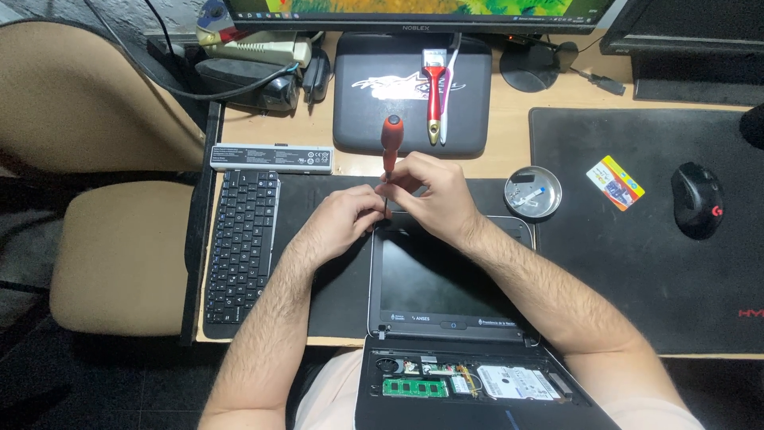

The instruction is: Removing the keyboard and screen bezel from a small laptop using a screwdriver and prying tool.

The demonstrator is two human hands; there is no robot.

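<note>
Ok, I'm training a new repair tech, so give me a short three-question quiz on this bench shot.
1. True or false: the right hand holds the red-handled screwdriver upright over the top edge of the laptop screen.
2. Where does the detached keyboard lie? A) left of the laptop B) on the mouse pad C) inside the round metal dish
3. Fill in: the left hand steadies the screwdriver's ____.

Key: 1 true; 2 A; 3 shaft, near its tip.
</note>
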